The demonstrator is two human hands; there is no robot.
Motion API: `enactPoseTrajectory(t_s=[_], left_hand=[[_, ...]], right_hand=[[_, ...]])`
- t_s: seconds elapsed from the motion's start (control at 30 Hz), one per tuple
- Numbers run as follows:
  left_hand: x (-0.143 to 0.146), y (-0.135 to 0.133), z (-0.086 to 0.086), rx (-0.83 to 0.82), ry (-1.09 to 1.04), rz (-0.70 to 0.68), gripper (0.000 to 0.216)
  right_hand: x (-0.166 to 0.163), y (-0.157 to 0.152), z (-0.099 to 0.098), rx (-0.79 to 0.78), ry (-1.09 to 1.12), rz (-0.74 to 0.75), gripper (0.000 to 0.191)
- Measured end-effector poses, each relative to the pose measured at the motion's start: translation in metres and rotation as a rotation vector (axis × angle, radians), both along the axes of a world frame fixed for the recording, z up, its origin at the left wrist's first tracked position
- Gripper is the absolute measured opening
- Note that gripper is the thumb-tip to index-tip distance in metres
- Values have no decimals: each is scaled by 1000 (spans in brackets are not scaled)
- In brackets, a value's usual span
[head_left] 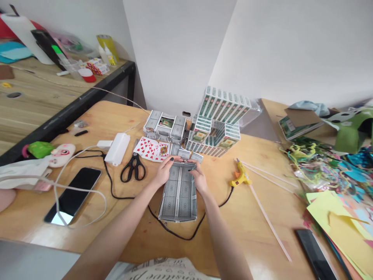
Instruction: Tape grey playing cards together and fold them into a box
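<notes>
A grey box made of playing cards (178, 194) stands on the wooden table (140, 233) in front of me. My left hand (164, 170) grips its far left corner, fingers curled over the rim. My right hand (199, 175) holds the far right corner the same way. Both hands pinch the far wall of the box. Just beyond lie red face-up playing cards (151, 150) in a fan and a few grey face-down cards (186, 154).
Black scissors (133, 168) lie left of the box, a yellow glue gun (240, 175) with glue sticks (266, 212) to the right. Card-pack stacks (215, 128) stand behind. A phone (73, 194), white charger (117, 148) and cables sit left; coloured paper (338, 217) right.
</notes>
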State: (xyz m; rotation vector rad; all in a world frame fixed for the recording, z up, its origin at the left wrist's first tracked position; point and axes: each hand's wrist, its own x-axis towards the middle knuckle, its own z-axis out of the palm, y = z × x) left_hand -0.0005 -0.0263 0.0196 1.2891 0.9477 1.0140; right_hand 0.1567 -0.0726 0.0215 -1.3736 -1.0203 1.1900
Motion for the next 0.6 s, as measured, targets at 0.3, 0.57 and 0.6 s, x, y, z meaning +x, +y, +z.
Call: enactPoseTrajectory(t_s=[0.3,0.57,0.6], left_hand=[[-25,1,6,-17,39,-90,41],[-57,-28,16,-50,140,-130,40],[-58,-30,15,-36,171,-102,40]], right_hand=[[12,-10,0,-47,-166,-262,23],[32,-46,17,-154,-624,-319,18],[35,-47,17,-146,-620,-269,17]])
